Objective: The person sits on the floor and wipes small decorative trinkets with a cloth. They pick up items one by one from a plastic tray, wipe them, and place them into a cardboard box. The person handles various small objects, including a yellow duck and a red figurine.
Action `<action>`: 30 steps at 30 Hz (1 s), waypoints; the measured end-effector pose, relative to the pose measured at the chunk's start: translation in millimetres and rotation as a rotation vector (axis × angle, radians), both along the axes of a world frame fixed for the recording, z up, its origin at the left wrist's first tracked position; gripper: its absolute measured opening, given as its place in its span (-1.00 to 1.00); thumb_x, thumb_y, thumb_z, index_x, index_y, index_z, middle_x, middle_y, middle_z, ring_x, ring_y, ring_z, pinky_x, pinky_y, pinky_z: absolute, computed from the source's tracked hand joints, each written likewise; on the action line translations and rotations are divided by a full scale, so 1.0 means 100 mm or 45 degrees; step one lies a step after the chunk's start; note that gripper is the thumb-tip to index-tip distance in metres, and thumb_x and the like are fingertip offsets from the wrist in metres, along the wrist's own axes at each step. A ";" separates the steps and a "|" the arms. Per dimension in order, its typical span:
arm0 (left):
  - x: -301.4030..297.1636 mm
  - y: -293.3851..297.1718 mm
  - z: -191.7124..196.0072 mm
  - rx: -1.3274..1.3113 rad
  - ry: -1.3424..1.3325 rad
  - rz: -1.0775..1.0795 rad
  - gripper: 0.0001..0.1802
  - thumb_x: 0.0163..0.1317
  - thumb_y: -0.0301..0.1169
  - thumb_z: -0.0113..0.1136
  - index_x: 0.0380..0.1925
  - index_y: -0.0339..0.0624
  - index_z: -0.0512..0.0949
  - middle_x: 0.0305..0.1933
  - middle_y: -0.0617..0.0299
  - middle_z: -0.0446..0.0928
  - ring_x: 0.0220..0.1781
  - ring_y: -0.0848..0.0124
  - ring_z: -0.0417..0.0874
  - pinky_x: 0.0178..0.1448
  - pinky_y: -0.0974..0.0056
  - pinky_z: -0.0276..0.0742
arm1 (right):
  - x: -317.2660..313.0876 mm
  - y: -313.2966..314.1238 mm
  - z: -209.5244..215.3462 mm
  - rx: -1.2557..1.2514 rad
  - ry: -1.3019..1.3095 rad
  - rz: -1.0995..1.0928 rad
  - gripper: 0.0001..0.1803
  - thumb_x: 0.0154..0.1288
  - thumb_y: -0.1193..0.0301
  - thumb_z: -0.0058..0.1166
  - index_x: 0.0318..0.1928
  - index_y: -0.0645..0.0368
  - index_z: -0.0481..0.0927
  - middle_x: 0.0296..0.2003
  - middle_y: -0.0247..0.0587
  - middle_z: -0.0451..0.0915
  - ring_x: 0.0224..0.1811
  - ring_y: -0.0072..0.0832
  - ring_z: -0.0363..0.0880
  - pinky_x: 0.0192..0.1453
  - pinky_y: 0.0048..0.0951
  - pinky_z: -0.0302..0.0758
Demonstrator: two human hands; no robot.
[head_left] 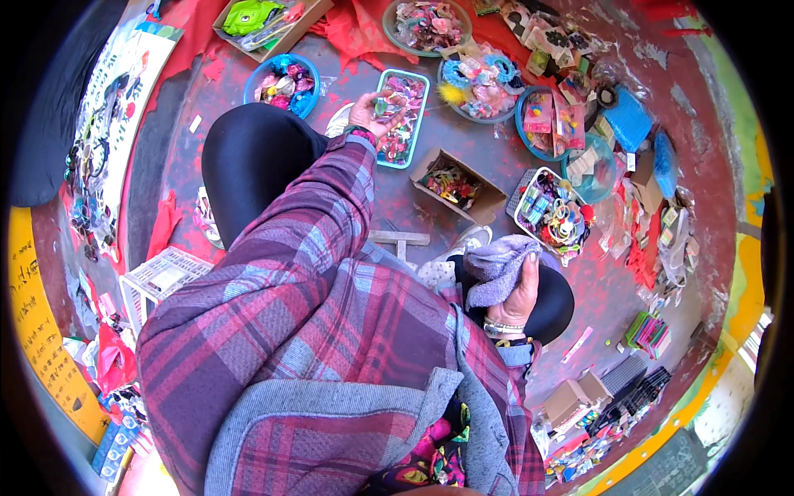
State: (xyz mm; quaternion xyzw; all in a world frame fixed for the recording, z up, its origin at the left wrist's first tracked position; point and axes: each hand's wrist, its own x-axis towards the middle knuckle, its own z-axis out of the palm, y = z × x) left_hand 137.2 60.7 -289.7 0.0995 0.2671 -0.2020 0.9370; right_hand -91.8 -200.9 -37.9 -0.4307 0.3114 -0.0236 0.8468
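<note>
Over the left edge of a teal-rimmed rectangular tray [424, 91] full of small colourful trinkets is my left hand [370, 117]. A small shiny green thing [382, 107] lies in its curled fingers, too small to make out its kind. My right hand [519, 299], above my right knee, is closed round a bunched lavender cloth [496, 266] that looks like a towel. An open cardboard box [488, 202] with small coloured pieces inside stands between my hands, on the far side of my right one. Just right of it is a white basket [517, 217] of hair ties and small packs.
Blue-rimmed basins of accessories stand beyond my hands, one a round blue basin [315, 87] at left. A cardboard box [318, 10] with a green bag is at far left. A white plastic crate [165, 277] sits by my left side. Packaged goods crowd the right edge.
</note>
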 end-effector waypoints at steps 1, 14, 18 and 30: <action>0.03 -0.02 0.10 -0.031 0.011 0.006 -0.61 0.03 -0.30 0.13 -0.19 -0.37 0.45 -0.19 -0.09 0.49 0.03 -0.02 0.45 0.11 -0.07 0.41 | 0.00 0.00 -0.01 0.002 -0.003 -0.001 -0.70 0.31 0.22 -0.15 -0.10 0.17 0.41 -0.22 -0.20 0.52 -0.18 -0.32 0.52 -0.03 -0.25 0.45; -0.19 -0.82 1.82 -0.088 -0.139 -0.208 -0.81 0.10 -0.44 0.18 -0.39 -0.37 0.47 -0.26 -0.05 0.50 0.02 -0.01 0.48 -0.03 0.10 0.58 | -0.07 -0.01 0.19 0.120 -0.109 0.103 -0.45 0.26 -0.10 -0.23 -0.41 0.18 0.44 -0.29 -0.10 0.53 -0.63 -0.46 0.40 -0.64 -0.56 0.30; -0.79 -0.95 2.56 -0.223 -0.210 -0.462 -0.80 0.18 -0.44 0.06 -0.35 -0.43 0.43 -0.12 -0.15 0.45 0.08 -0.03 0.44 0.06 0.06 0.54 | -0.17 0.00 0.37 -0.087 -0.376 0.250 -0.78 0.22 0.36 -0.04 -0.20 0.25 0.46 -0.31 -0.17 0.52 -0.32 -0.53 0.49 -0.19 -0.56 0.45; -1.89 -0.63 3.04 -0.206 -0.173 -0.802 -0.78 0.23 -0.38 -0.01 -0.25 -0.35 0.44 -0.18 -0.04 0.51 -0.04 0.14 0.54 0.02 0.05 0.53 | -0.40 0.38 0.91 -1.428 -0.633 0.733 -0.55 0.05 0.49 0.13 0.03 0.14 0.46 -0.37 -0.14 0.59 -0.41 -0.50 0.57 -0.26 -0.57 0.47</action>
